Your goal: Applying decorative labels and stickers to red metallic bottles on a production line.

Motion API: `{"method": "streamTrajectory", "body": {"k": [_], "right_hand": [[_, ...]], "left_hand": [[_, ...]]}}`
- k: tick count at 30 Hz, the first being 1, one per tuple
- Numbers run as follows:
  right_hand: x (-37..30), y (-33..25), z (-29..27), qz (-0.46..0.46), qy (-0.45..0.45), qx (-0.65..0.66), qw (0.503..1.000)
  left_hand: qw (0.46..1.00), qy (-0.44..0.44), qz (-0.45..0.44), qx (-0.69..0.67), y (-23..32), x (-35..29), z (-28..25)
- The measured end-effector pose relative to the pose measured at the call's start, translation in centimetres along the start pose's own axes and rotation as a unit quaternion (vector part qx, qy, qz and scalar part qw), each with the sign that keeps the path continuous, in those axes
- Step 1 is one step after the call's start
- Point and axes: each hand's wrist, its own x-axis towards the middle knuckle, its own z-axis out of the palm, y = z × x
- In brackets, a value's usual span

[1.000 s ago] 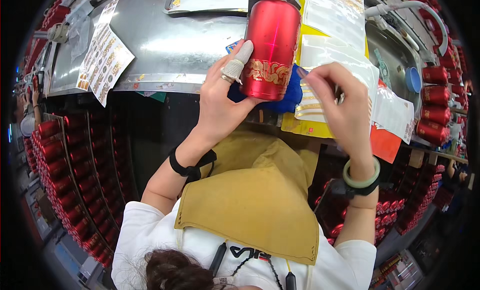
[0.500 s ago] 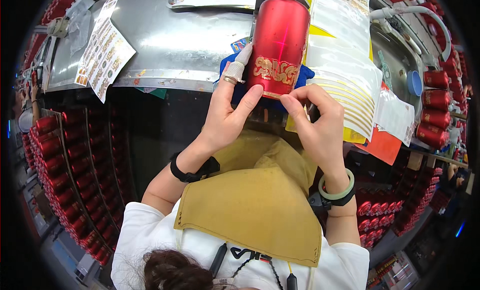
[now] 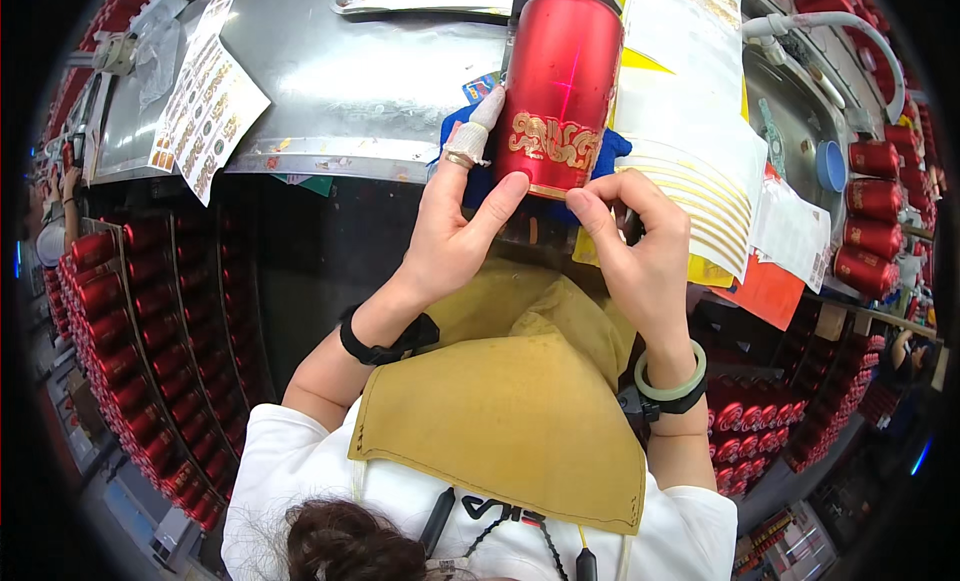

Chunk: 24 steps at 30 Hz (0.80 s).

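Red bottle (image 3: pixel 563 66) — left hand (image 3: pixel 450 226) gripping its base, right hand (image 3: pixel 640 236) fingertips closed — apparently on a gold strip (image 3: pixel 547 192).

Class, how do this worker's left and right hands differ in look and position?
The left hand wears a pale finger wrapping; the right hand shows none. Only a black band circles the left wrist, while the right wrist also has a green bangle. The left hand is at the red bottle's lower left, the right hand at its lower right. Both are near its base.
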Motion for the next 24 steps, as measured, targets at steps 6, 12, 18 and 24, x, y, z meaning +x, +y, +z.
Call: {"method": "streamTrajectory", "body": {"k": [6, 12, 18, 24], "right_hand": [[0.0, 0.0, 0.0, -0.007, 0.002, -0.006, 1.000], [0.0, 0.0, 0.0, -0.006, 0.007, -0.001, 1.000], [0.0, 0.0, 0.1, -0.001, 0.005, 0.002, 1.000], [0.0, 0.0, 0.1, 0.001, 0.005, -0.005, 1.000]], "left_hand": [[1.000, 0.013, 0.004, 0.014, -0.5, -0.2, 0.0], [0.999, 0.008, 0.006, 0.052, -0.4, -0.2, 0.0], [0.999, 0.051, 0.005, -0.015, -0.2, -0.4, 0.2], [0.931, 0.081, 0.256, 0.246, -1.9, -1.0, -0.5]]}}
